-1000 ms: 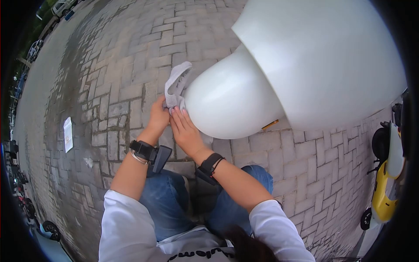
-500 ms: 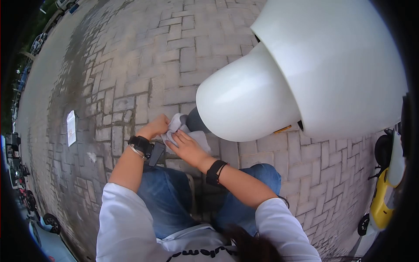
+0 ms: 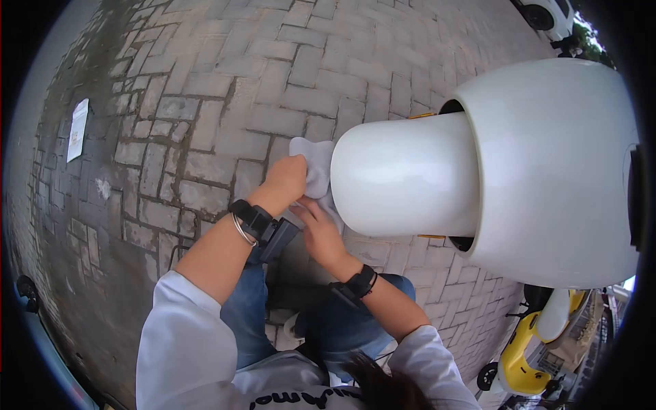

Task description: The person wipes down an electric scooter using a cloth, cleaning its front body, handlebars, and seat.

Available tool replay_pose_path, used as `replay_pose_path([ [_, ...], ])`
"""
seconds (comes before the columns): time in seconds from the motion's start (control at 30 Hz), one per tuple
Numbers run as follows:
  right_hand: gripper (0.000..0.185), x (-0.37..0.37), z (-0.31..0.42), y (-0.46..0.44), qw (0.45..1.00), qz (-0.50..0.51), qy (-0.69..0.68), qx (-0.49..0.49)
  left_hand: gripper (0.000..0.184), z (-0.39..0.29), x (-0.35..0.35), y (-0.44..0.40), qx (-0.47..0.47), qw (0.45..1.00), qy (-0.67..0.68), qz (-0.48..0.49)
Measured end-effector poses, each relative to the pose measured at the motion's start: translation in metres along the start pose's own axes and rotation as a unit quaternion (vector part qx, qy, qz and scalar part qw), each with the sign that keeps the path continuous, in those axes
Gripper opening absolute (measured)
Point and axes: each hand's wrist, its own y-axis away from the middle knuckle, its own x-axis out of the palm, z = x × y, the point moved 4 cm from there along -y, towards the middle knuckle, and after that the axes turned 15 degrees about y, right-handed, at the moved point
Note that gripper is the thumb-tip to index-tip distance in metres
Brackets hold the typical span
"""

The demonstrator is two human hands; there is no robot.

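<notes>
A pale grey-white cloth [image 3: 318, 164] hangs in folds at the front end of a white scooter's fender [image 3: 403, 179]. My left hand [image 3: 287, 179] is closed in a fist on the cloth's upper part. Just below, my right hand [image 3: 321, 231] has its fingers on the lower folds of the same cloth, with the fingertips partly hidden behind my left hand. The glossy fender sits in front of the scooter's rounded white body [image 3: 553, 171]. Whatever lies behind the cloth, under the fender's tip, is hidden.
Grey paving bricks [image 3: 273, 75] cover the ground. A white printed packet [image 3: 78, 130] lies at the left, with a small crumpled scrap [image 3: 103, 188] near it. A yellow and white scooter [image 3: 523, 359] stands at the lower right, and a white car [image 3: 550, 17] is at the top right.
My view has turned, so the white scooter appears lower and more level. The cloth is lifted and spread differently; my left hand has come up against the fender's front, my right hand below it.
</notes>
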Motion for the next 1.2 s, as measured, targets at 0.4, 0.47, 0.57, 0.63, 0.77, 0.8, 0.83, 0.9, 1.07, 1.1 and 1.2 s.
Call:
replay_pose_path([
  [0.4, 0.041, -0.035, 0.025, 0.035, 0.886, -0.002, -0.213, 0.411, 0.048, -0.016, -0.027, 0.05, 0.097, 0.942, 0.317, -0.053],
  [0.47, 0.04, -0.053, 0.06, 0.033, 0.878, -0.016, -0.257, 0.403, 0.052, -0.008, -0.054, 0.075, 0.037, 0.873, 0.485, -0.022],
  [0.57, 0.04, -0.101, 0.113, 0.026, 0.852, -0.006, -0.32, 0.414, 0.053, 0.008, -0.102, 0.136, -0.04, 0.558, 0.825, -0.08],
  [0.63, 0.04, -0.135, 0.146, 0.02, 0.834, 0.017, -0.355, 0.423, 0.054, 0.029, -0.135, 0.18, -0.022, 0.562, 0.804, -0.194],
  [0.77, 0.034, -0.191, 0.208, 0.022, 0.656, 0.137, -0.535, 0.514, 0.056, -0.012, -0.197, 0.285, -0.051, 0.728, 0.665, -0.162],
  [0.8, 0.035, -0.198, 0.217, 0.031, 0.619, 0.168, -0.576, 0.506, 0.056, -0.03, -0.204, 0.312, -0.058, 0.77, 0.622, -0.13],
  [0.83, 0.036, -0.21, 0.236, 0.038, 0.579, 0.196, -0.616, 0.496, 0.057, -0.051, -0.211, 0.336, -0.062, 0.793, 0.595, -0.113],
  [0.9, 0.037, -0.246, 0.291, 0.032, 0.588, 0.212, -0.622, 0.473, 0.064, -0.1, -0.228, 0.376, 0.005, 0.879, 0.471, -0.072],
  [1.07, 0.044, -0.321, 0.374, 0.043, 0.58, 0.229, -0.66, 0.419, 0.06, -0.19, -0.264, 0.431, 0.007, 0.963, 0.26, -0.076],
  [1.1, 0.051, -0.33, 0.382, 0.056, 0.586, 0.251, -0.656, 0.403, 0.051, -0.19, -0.264, 0.431, 0.045, 0.971, 0.193, -0.131],
  [1.2, 0.067, -0.368, 0.4, 0.064, 0.756, 0.275, -0.547, 0.23, 0.033, -0.196, -0.271, 0.427, 0.13, 0.952, 0.214, -0.178],
])
